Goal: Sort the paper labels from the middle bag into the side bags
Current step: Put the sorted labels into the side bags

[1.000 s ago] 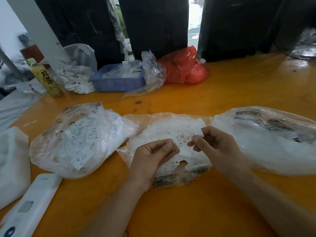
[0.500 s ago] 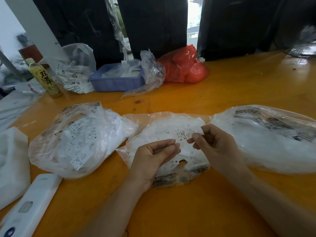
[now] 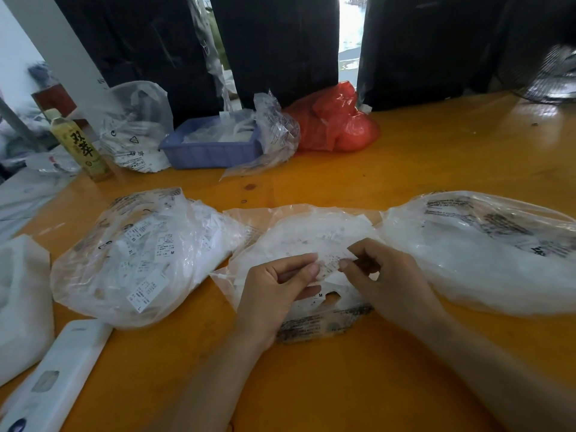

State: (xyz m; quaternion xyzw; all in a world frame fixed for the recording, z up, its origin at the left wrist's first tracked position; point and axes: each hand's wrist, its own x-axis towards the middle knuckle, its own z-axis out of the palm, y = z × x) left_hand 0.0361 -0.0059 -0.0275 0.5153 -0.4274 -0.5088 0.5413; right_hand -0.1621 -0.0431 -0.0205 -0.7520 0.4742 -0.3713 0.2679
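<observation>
Three clear plastic bags lie in a row across the middle of the frame on the orange counter [image 3: 436, 169]. The middle bag [image 3: 299, 235] sits at the centre, crumpled and open, with white paper slips inside it; the left bag [image 3: 140, 257] is just beside it toward the left of the frame, stuffed with printed labels, and the right bag [image 3: 486, 257] touches it on the right side, its contents a white blur through the plastic. Both hands hover over the middle bag. The left hand [image 3: 274, 294] and the right hand [image 3: 386, 282] meet at a small paper label [image 3: 328, 263], which they hold between them above the bag. The fingers [image 3: 307, 271] of the left hand are curled and pinch the label's left edge, and the right hand's fingertips pinch its right edge; the print on the label is too blurred to read. At the upper left of the frame stands a yellow drink bottle [image 3: 79, 145], with a white printed bag [image 3: 137, 129] next to it, then a blue tray [image 3: 212, 148] holding white pieces, and a red plastic bag [image 3: 336, 123] at upper centre. A long white device [image 3: 56, 378], possibly a power bank, lies at the lower left corner, just below a white padded sheet [image 3: 21, 300] at the left edge.
</observation>
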